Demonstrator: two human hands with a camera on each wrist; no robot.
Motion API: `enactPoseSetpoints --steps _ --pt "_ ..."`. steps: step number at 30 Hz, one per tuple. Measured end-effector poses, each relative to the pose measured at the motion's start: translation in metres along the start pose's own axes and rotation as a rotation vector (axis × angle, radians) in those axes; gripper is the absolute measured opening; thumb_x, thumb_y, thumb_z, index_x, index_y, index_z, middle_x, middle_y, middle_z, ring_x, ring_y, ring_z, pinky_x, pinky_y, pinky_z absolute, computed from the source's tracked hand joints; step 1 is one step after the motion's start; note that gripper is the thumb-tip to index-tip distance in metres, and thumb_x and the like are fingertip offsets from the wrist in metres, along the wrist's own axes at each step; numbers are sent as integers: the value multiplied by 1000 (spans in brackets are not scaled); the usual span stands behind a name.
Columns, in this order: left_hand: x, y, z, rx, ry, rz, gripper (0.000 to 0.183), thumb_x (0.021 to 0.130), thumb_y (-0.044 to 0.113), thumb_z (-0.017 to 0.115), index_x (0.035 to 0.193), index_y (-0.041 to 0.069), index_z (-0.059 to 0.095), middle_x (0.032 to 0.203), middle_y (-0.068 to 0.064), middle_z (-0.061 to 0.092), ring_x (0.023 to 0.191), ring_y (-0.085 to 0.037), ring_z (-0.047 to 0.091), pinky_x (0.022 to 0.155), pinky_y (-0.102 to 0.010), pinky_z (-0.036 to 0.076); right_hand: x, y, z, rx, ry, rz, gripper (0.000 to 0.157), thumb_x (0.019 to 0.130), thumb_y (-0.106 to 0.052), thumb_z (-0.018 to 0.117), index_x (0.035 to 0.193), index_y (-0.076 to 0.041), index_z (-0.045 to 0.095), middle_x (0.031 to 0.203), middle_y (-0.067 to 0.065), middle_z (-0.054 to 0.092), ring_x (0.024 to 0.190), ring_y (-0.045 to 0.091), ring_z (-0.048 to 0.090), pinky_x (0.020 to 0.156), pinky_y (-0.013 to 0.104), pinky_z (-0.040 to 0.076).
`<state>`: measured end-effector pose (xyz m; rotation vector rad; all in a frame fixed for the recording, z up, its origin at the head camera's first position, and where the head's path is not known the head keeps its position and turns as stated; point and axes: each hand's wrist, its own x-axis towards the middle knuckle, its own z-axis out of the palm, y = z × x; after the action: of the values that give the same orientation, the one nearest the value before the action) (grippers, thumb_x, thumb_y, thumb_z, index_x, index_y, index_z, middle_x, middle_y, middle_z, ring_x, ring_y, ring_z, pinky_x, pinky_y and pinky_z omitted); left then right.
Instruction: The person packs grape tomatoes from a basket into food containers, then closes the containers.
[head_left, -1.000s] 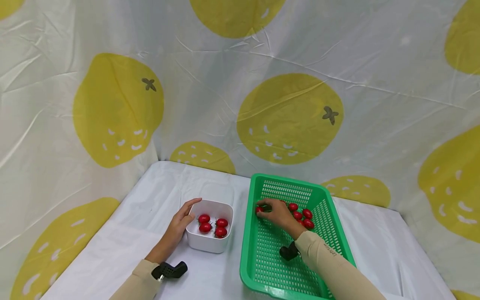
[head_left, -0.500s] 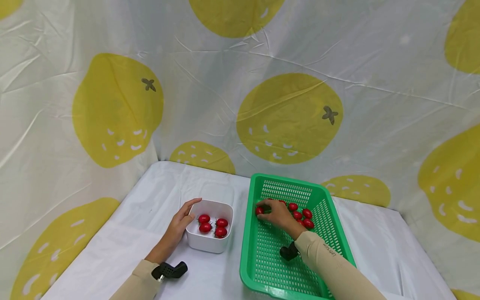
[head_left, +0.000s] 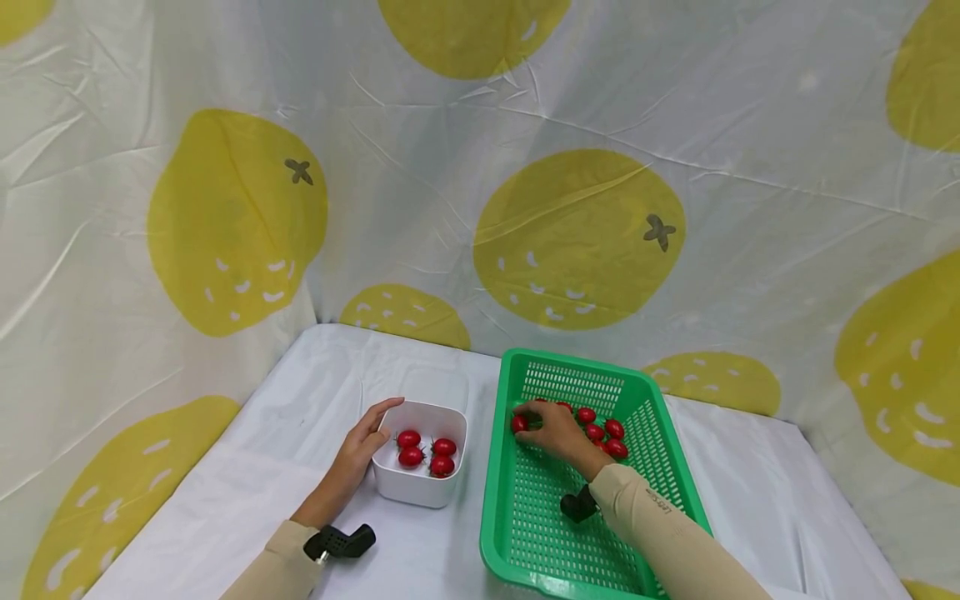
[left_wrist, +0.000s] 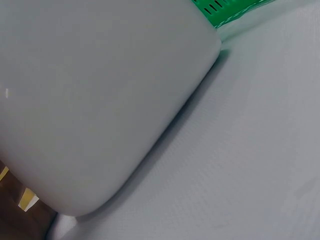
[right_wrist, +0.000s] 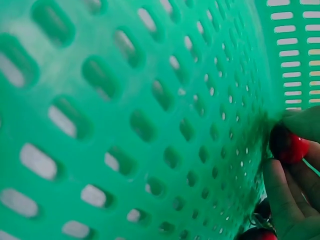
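Observation:
In the head view, my left hand (head_left: 358,447) holds the left side of a white square container (head_left: 411,492), thumb at the rim and fingers along its outer side. Several red cherry tomatoes (head_left: 442,447) with green stems lie inside it. Over the green basket (head_left: 497,500), my right hand (head_left: 558,431) pinches one cherry tomato (head_left: 520,423) near the basket's left wall. The right wrist view shows this tomato (right_wrist: 289,145) between thumb and fingertips, close against the perforated wall. Part of it is covered by the fingers. The left wrist view is mostly filled by the container's outer wall (left_wrist: 105,100).
More cherry tomatoes (head_left: 615,428) lie in the far right part of the basket, some hidden behind my right hand. A faint clear lid-like square (head_left: 435,386) lies behind the white container. White cloth (head_left: 300,408) covers the table, and a lemon-print curtain (head_left: 405,208) hangs behind.
My right hand's fingers have shifted very slightly on the tomato by the basket wall, and more of it shows now. The left hand and white container have stayed put.

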<state>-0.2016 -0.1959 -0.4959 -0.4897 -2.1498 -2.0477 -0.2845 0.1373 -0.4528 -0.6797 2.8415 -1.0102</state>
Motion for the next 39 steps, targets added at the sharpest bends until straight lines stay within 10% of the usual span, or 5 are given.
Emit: enactPoseSetpoints --steps 39 --pt "-1 2 0 -8 -8 -13 45 100 9 36 144 15 41 154 -11 31 146 -33 9 112 -64 4 -14 -23 -34 91 118 20 42 85 -7 72 125 -3 63 115 13 67 99 26 67 80 37 56"
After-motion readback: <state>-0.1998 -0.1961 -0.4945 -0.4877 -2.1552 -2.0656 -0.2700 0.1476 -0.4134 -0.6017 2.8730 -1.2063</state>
